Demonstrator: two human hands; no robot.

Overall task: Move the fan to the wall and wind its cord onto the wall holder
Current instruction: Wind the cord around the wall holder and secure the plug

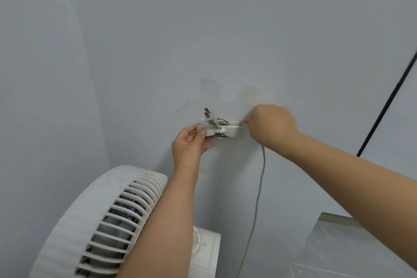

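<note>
A white fan (99,221) with a slatted grille stands at the lower left, close to the pale wall. On the wall sits a white cord holder (228,130) with grey cord wound round its middle. The plug (209,118) lies across the holder, prongs pointing up and left. My left hand (189,144) pinches the holder's left wing between thumb and fingers. My right hand (270,124) is curled at the holder's right end, gripping the cord; its fingertips are hidden. The grey cord (259,187) hangs from under that hand down toward the fan's base.
The fan's white base (207,253) stands below the holder. A shiny grey surface (361,250) with a pale edge fills the lower right. A black cable (388,101) runs diagonally along the wall at the right. A wall corner lies at the left.
</note>
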